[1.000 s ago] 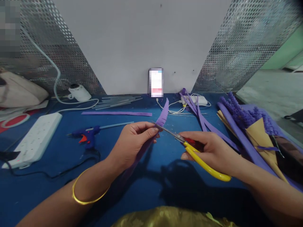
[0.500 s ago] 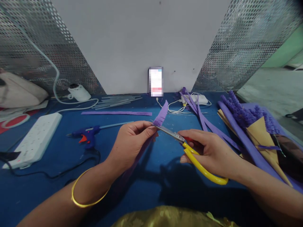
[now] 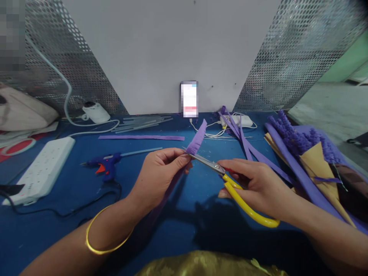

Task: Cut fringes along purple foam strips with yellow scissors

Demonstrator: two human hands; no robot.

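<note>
Between the thumb and fingers of my left hand (image 3: 161,172) is a purple paper strip (image 3: 197,138). Its fringed end curls up beyond the fingertips, and the rest hangs down behind the hand. My right hand (image 3: 255,188) is closed around yellow-handled scissors (image 3: 247,209). The scissor blades lie against the strip beside my left fingertips and look nearly closed. Another purple strip (image 3: 140,137) lies flat behind my left hand.
A blue glue gun (image 3: 107,165) and white power strip (image 3: 46,168) are at the left. Glue sticks (image 3: 140,124) and a lit phone (image 3: 189,99) are at the back. Purple flowers (image 3: 304,140) and long purple strips (image 3: 244,142) are on the right.
The strip's free end has tilted slightly to the right. My right hand and the scissors have shifted a little to the right and down.
</note>
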